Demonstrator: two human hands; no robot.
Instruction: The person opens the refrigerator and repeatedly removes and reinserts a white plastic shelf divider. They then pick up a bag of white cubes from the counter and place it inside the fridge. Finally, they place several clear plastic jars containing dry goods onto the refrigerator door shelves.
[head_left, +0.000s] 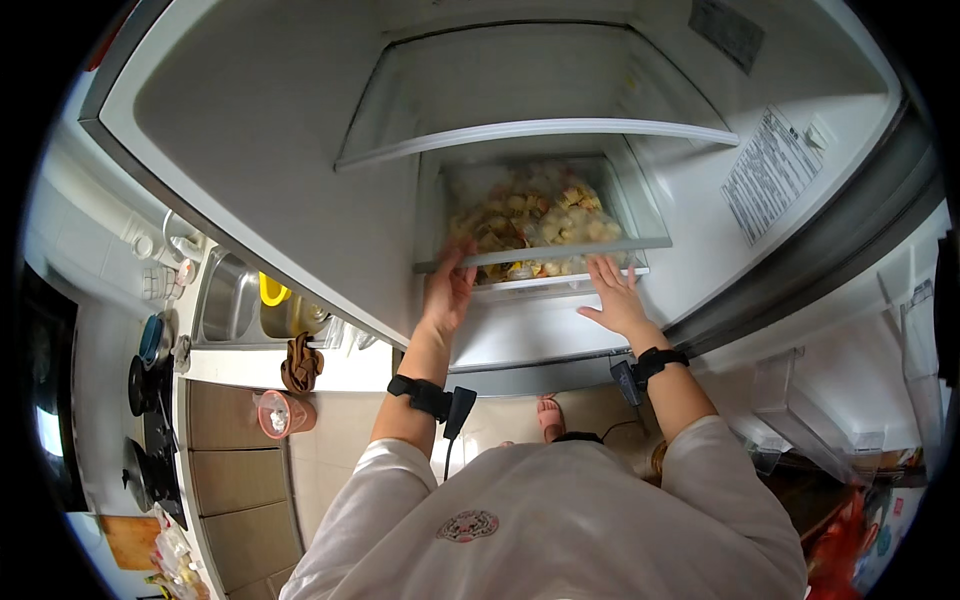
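Note:
Before me is an open refrigerator compartment with an upper glass shelf (540, 131) and a lower glass shelf (645, 244). Under the lower shelf, a clear drawer (495, 289) holds plastic bags of pale and yellowish food pieces (532, 217). My left hand (448, 292) is at the left part of the lower shelf's front edge, fingertips up against it; whether it grips the edge is unclear. Near the drawer's right front is my right hand (615, 296), palm down with fingers spread, holding nothing visible.
Left of the refrigerator are a steel sink (231, 300), a brown cloth (301, 364) on the counter edge and a pink waste bin (300, 416) on the floor. At the right, the open door bears clear door bins (802, 420). A printed sheet (772, 176) is on the inner wall.

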